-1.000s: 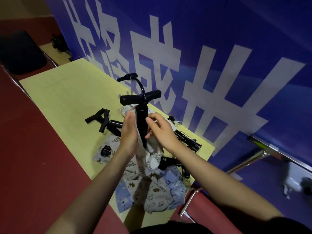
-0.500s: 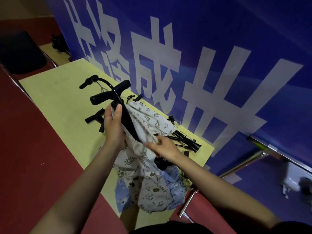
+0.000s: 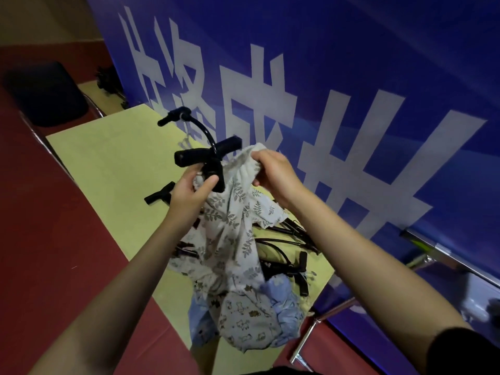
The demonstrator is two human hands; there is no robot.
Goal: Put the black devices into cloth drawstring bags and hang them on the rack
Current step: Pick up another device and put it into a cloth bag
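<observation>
Black device (image 3: 208,161), stiff and awkward with its T-handle, stands half inside the soft leaf-print bag (image 3: 232,212) above the desk (image 3: 108,158); left hand (image 3: 190,193) grips its stem, right hand (image 3: 273,171) pinches the bag's rim

Left hand (image 3: 190,192) gripping black device (image 3: 208,155), right hand (image 3: 273,169) pinching leaf-print bag (image 3: 230,220)
</observation>
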